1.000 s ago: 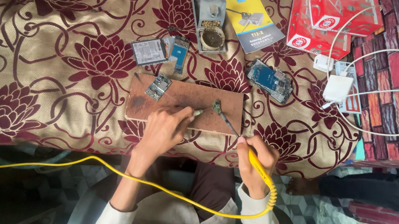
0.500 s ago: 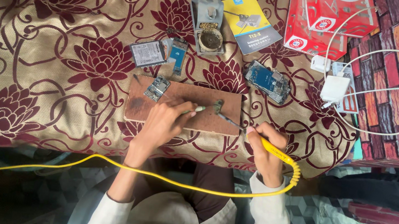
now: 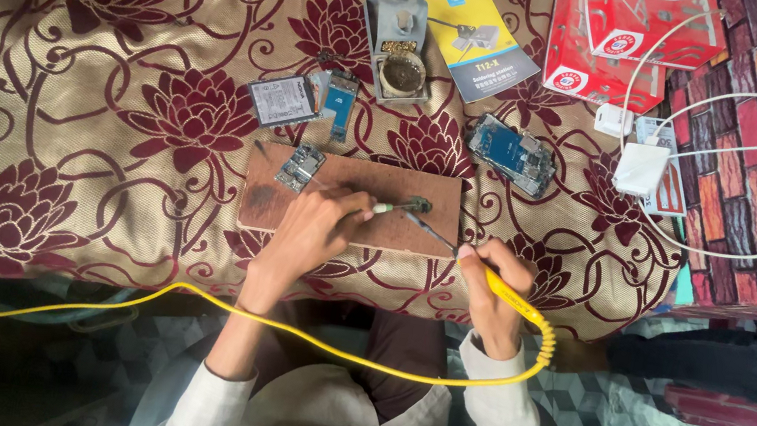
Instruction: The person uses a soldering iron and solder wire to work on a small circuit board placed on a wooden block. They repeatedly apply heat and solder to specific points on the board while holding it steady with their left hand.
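A brown wooden board (image 3: pixel 346 226) lies on a floral gold and maroon cloth (image 3: pixel 113 100). My left hand (image 3: pixel 315 228) rests on the board and grips a thin pale tool (image 3: pixel 389 209) whose tip reaches a small dark part (image 3: pixel 418 205). My right hand (image 3: pixel 488 286) holds a yellow-handled soldering iron (image 3: pixel 454 250), its metal tip pointing at the same part. A small circuit board (image 3: pixel 299 168) sits at the wooden board's far left corner.
The iron's yellow cable (image 3: pixel 183 299) loops across my lap. Beyond the board lie a grey tip-cleaner stand (image 3: pixel 397 44), a blue and yellow booklet (image 3: pixel 481 42), an opened phone (image 3: pixel 514 154), small phone parts (image 3: pixel 300 99), a red box (image 3: pixel 630 30) and a white charger with cable (image 3: pixel 644 169).
My right hand and the iron swung out to the right, then came back in toward the part. My left hand shifted slightly right along the board with its tool.
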